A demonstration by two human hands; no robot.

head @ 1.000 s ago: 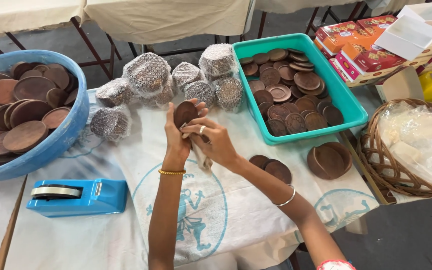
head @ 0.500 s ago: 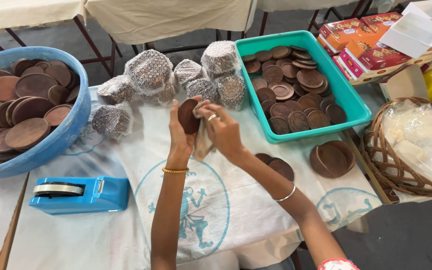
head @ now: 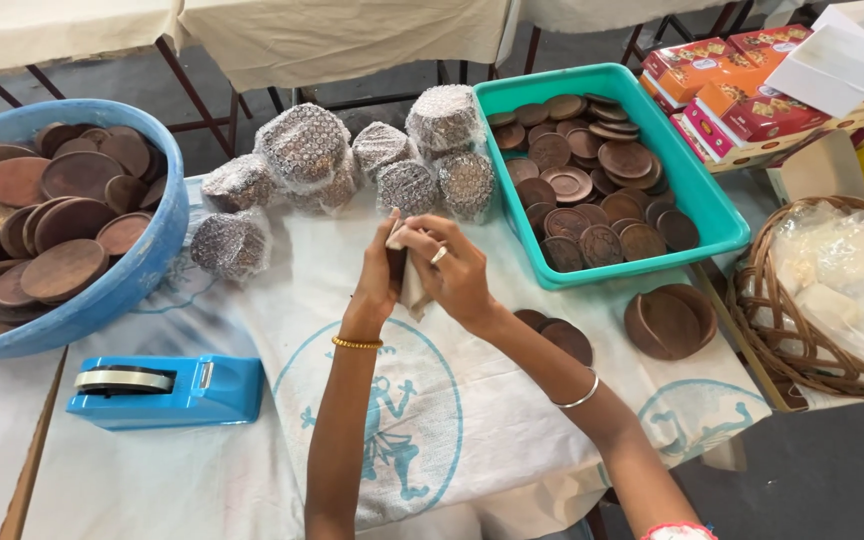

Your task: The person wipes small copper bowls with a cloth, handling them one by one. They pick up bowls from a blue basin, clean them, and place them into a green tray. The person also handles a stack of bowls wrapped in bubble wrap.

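The wooden disc (head: 396, 262) sits upright and edge-on between your two hands, above the middle of the printed cloth (head: 402, 440), just nearer than the bubble-wrapped bundles (head: 302, 150). Your left hand (head: 375, 285) grips it from the left with the fingers closed on its rim. Your right hand (head: 457, 275) is curled against its right face and presses a pale scrap (head: 414, 295) to it; whether that is paper or cloth cannot be told.

This looks like the working of one disc's face, rubbing or covering it, with the piece mid-handling rather than finished. The next move calls for a steady left-hand grip on the rim while your right hand keeps the scrap flat on the wood, so the disc does not twist out.

Only a thin dark-brown sliver of the disc shows; its faces are hidden by your hands.

More brown discs fill the blue basin (head: 162, 230) at far left and the teal tray (head: 712, 215) at far right. Two loose discs (head: 552, 335) lie just right of your right forearm, with a small stack (head: 667, 320) beyond them. A blue tape dispenser (head: 167, 390) rests near left.
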